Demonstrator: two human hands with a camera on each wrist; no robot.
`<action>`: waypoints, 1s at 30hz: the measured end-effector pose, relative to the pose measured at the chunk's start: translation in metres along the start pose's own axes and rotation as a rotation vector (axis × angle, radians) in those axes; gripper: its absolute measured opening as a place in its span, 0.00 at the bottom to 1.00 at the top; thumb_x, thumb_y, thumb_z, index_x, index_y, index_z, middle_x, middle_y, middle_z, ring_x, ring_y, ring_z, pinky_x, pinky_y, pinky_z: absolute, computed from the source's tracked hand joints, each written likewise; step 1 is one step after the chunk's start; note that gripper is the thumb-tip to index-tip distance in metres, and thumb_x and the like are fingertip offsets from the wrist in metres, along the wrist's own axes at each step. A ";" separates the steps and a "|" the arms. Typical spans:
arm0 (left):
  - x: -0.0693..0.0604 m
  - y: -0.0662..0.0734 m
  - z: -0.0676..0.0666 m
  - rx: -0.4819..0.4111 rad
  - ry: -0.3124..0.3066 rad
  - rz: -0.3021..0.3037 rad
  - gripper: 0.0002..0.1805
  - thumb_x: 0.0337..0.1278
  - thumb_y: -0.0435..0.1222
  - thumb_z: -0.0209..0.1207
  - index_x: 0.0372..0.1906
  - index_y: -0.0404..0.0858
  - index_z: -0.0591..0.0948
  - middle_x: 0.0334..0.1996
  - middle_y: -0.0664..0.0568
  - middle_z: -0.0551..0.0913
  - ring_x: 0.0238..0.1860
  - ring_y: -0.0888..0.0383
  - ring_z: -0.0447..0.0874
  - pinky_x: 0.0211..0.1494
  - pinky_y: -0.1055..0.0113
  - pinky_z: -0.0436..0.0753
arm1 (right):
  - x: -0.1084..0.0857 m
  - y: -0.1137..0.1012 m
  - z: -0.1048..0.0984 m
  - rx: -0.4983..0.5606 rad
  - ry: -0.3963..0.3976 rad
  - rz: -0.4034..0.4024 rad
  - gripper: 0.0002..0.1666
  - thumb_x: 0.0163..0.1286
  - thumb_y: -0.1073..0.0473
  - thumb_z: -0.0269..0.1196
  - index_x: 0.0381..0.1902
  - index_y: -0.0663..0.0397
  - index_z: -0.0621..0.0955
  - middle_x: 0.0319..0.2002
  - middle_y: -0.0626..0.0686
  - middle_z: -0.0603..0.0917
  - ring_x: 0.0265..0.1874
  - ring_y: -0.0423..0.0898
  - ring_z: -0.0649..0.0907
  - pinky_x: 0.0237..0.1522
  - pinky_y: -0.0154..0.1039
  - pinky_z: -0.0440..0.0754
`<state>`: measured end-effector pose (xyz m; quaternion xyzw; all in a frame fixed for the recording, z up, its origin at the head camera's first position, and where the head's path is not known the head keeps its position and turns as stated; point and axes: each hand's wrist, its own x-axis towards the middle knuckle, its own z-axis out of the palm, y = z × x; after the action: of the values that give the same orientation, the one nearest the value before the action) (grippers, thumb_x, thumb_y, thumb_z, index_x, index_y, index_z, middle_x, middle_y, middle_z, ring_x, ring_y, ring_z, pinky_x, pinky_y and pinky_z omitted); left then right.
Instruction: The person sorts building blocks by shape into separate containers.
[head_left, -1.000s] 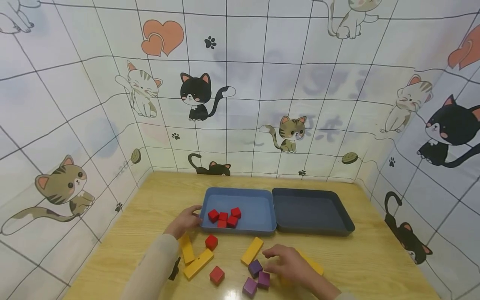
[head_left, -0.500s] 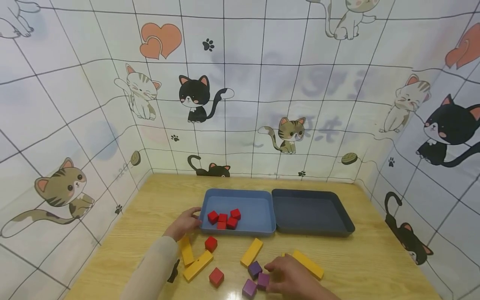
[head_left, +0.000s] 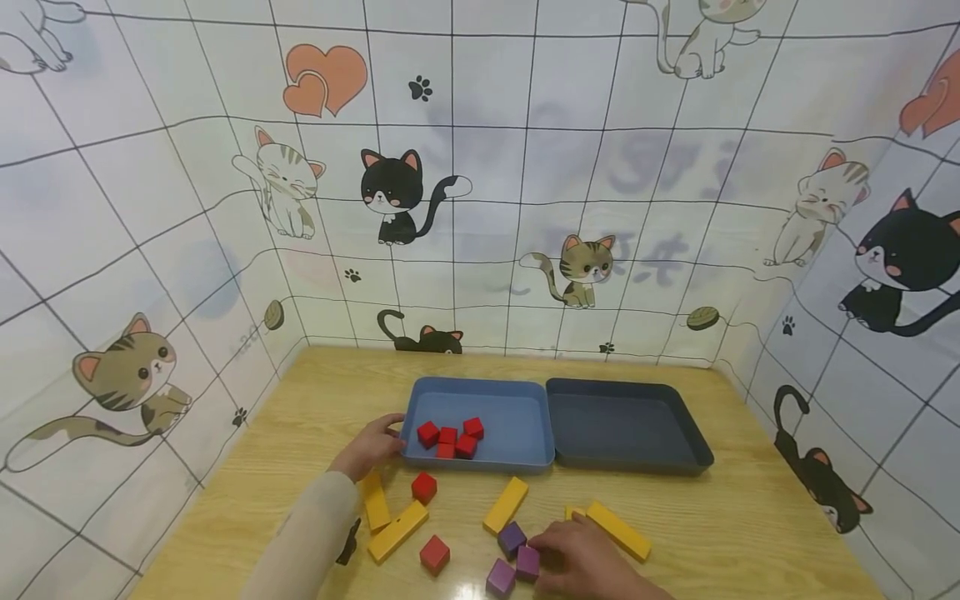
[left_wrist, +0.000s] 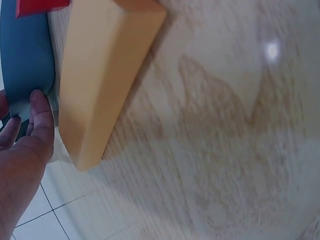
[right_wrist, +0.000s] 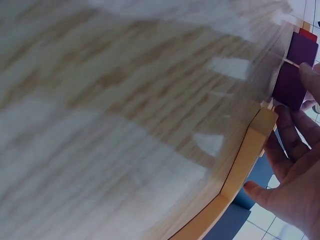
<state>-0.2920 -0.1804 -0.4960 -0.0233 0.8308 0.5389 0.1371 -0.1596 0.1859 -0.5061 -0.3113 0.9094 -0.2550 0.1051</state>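
Observation:
My left hand (head_left: 370,448) holds the left edge of the blue tray (head_left: 517,425); in the left wrist view, thumb and fingers pinch the tray's corner (left_wrist: 30,80). Several red cubes lie inside that tray. My right hand (head_left: 585,560) has its fingertips around a purple cube (head_left: 528,564) on the table. Two more purple cubes, a darker one (head_left: 512,540) and a lighter one (head_left: 501,577), lie beside it. In the right wrist view, the fingers (right_wrist: 287,132) touch the end of a purple cube (right_wrist: 290,85), close to a yellow block (right_wrist: 250,150).
A dark grey tray (head_left: 626,425) adjoins the blue one on the right. Yellow blocks lie at left (head_left: 397,531), in the middle (head_left: 506,505) and right (head_left: 618,530). Two red cubes (head_left: 423,487) rest on the wooden table (head_left: 720,517). Cat-printed cloth walls surround it.
My right hand has lowered slightly, and its fingers have closed around the rightmost purple cube. The left hand stays on the blue tray's edge.

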 end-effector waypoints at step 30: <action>0.002 -0.002 0.000 0.016 0.030 -0.020 0.32 0.60 0.24 0.56 0.71 0.31 0.67 0.53 0.35 0.77 0.48 0.46 0.78 0.59 0.49 0.77 | 0.033 0.000 -0.039 0.193 0.216 0.045 0.18 0.63 0.46 0.70 0.48 0.45 0.86 0.41 0.38 0.84 0.45 0.50 0.83 0.49 0.56 0.80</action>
<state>-0.2937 -0.1805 -0.4982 -0.0385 0.8368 0.5304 0.1304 -0.1991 0.1808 -0.4737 -0.2501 0.8934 -0.3709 0.0420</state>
